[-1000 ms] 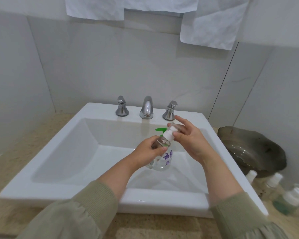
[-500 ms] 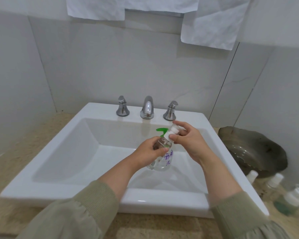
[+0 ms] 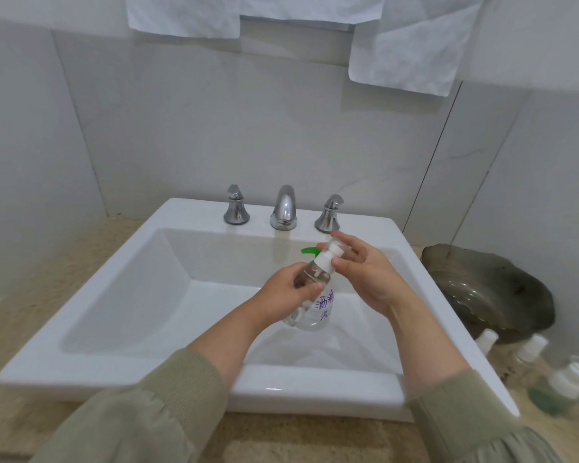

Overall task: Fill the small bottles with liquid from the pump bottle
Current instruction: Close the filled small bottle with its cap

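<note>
A clear pump bottle [image 3: 316,305] with purple writing, a white collar and a green spout [image 3: 310,250] is held tilted over the white sink [image 3: 121,295]. My left hand [image 3: 290,290] grips the bottle's body just below the neck. My right hand [image 3: 365,274] pinches the white collar at the top between thumb and fingers. Three small clear bottles with white caps stand on the counter at the right: one [image 3: 487,339] by the sink's edge, one [image 3: 531,347] beside it, and one [image 3: 570,384] holding some green liquid.
A chrome tap [image 3: 284,208] with two handles [image 3: 236,210] [image 3: 329,213] stands behind the basin. A dark glass dish [image 3: 488,285] sits on the beige counter [image 3: 47,279] to the right. White towels [image 3: 411,45] hang on the wall above.
My right hand's fingers have shifted round the white collar, the thumb now lower on it. The bottle and my left hand stay almost in place.
</note>
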Demonstrator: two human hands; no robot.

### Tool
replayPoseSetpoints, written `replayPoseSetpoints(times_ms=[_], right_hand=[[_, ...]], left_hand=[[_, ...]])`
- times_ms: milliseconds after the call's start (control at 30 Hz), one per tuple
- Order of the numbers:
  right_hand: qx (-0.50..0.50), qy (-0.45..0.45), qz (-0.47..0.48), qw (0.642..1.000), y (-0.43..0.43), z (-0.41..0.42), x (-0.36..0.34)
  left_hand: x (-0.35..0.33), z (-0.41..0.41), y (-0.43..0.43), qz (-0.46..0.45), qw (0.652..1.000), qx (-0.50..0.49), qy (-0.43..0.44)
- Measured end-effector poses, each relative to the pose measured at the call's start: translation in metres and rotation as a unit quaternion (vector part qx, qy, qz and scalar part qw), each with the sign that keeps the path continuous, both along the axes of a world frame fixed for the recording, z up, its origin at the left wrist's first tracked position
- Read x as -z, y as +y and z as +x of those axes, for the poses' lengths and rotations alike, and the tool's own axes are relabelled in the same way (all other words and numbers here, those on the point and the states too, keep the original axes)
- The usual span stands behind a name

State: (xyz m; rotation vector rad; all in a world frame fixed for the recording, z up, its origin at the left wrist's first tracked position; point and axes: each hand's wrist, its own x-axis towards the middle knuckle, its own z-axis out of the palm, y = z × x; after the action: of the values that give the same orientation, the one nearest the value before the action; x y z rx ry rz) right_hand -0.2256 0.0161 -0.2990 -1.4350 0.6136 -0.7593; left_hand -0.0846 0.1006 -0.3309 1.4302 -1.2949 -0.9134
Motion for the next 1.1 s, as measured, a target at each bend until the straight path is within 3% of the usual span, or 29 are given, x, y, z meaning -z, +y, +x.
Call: replayPoseSetpoints(times_ms=[133,400,533,700,867,933,1100], right_hand=[[0.026,0.031,-0.034,0.999,-0.002,0.002,0.003],[0.091,0.007,-0.009,0.996,0.001,0.009,0.007],[0.113,-0.023,0.007,0.993,-0.003,0.007,0.008],[-0.003,-0.049,0.074,0.996,-0.006,0.000,0.006],[-0.126,-0.102,0.144,0.976,-0.006,-0.002,0.004],[-0.106,-0.121,0.158,0.974,-0.004,0.000,0.004],[0.029,-0.109,0.170,0.979,0.002,0.010,0.008]], left_hand=[[0.001,-0.001,0.002,0.010,1.000,-0.003,-0.007],[-0.001,-0.004,0.001,0.018,0.999,-0.027,-0.029],[-0.009,-0.003,0.004,0.077,0.996,0.003,0.043],[-0.014,-0.004,0.008,0.133,0.988,0.039,0.071],[-0.020,-0.003,0.014,0.157,0.969,0.124,0.148],[-0.021,-0.004,0.015,0.162,0.968,0.127,0.142],[-0.020,-0.010,0.009,0.157,0.987,0.012,0.036]])
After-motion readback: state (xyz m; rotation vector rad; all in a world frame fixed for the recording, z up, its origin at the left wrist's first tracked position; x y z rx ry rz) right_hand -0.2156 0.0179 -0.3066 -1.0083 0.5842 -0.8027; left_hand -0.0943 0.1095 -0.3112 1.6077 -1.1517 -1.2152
